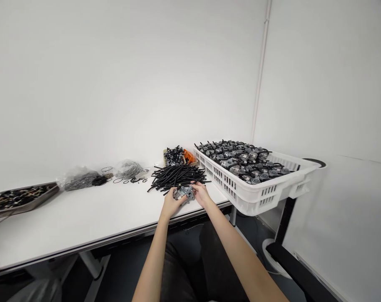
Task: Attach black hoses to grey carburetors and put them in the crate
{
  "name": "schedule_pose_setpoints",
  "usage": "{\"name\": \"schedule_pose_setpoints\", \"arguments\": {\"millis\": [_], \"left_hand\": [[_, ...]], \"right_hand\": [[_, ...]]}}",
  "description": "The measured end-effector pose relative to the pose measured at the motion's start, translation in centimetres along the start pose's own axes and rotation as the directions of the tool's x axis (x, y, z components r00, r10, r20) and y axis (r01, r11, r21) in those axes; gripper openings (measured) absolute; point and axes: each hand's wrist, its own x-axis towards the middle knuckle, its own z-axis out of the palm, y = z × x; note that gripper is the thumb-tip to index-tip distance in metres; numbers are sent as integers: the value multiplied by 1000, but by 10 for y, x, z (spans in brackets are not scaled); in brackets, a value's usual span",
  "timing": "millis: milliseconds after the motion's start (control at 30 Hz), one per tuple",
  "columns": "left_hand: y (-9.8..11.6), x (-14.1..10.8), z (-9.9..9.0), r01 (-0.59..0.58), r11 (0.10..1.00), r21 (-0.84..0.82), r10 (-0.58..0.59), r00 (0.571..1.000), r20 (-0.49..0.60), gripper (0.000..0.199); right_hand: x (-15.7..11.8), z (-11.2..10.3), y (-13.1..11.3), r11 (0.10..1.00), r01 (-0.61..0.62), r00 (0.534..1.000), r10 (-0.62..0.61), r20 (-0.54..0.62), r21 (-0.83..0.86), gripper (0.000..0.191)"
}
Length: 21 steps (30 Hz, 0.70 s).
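Observation:
A small grey metal carburetor [184, 193] is held just above the table's front edge. My left hand [171, 204] is closed around its left side, thumb across the near face. At the right side of the carburetor, my right hand [201, 194] has its fingers pinched against it. Whether a small part is also between those fingers is too small to tell. Right behind both hands lies a heap of short black rubber hoses [177, 175] on the white table [115, 214].
A white plastic crate [256, 203] full of carburetors with black hoses stands at the right. Behind the heap are a box of black fittings [174, 156] and an orange bin [189, 156]. Bags of parts [80, 178], rings [117, 180] and a metal tray [36, 202] lie leftward.

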Motion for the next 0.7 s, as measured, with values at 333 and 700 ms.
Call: {"name": "schedule_pose_setpoints", "arguments": {"millis": [333,700], "left_hand": [[-2,0,0,-2,1000,-11,2,1000,-2,42],[-3,1,-1,-44,999,5,44,999,-1,40]], "right_hand": [[1,-2,1,1000,1,1000,-1,4,-12,26],[5,-7,4,995,22,999,-19,28,-94,27]]}}
